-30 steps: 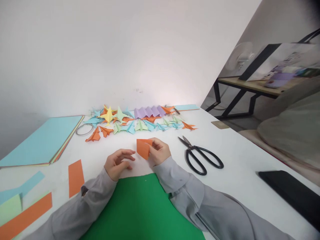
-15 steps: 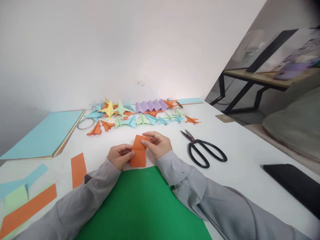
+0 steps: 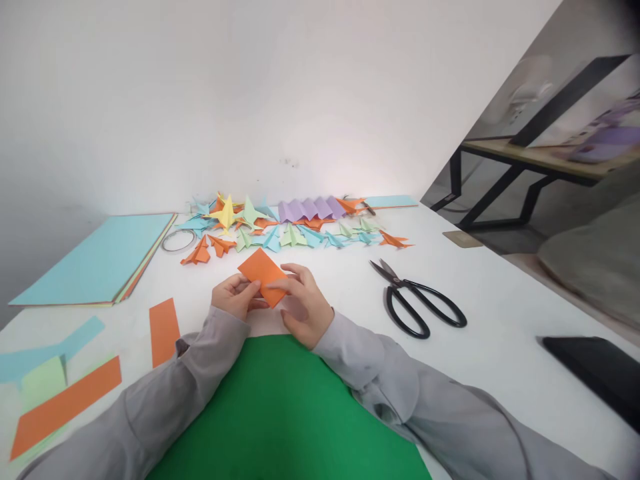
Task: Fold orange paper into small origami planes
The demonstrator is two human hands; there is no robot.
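A small rectangle of orange paper [image 3: 261, 270] is held tilted above the white table, one corner pointing up. My left hand [image 3: 234, 295] pinches its lower left edge between thumb and fingers. At the right edge, my right hand [image 3: 305, 303] has its index finger lying across the paper, while its thumb hangs apart below. Whether the paper is folded double cannot be told from this angle. Just below both hands lies a green mat or sheet [image 3: 290, 413]. An orange paper strip [image 3: 164, 332] rests left of my left wrist.
Folded paper planes [image 3: 293, 235] and a pleated purple paper [image 3: 313, 209] line the back. Black-handled scissors [image 3: 420, 297] lie open at right, near a black flat object [image 3: 595, 367]. Left are a stack of coloured sheets [image 3: 100, 257], a wire coil [image 3: 179, 240] and another orange strip [image 3: 67, 407].
The orange paper has turned from nearly upright, with a crease across its middle, to a slanted, shorter shape. My right thumb has come off it. The view has shifted slightly.
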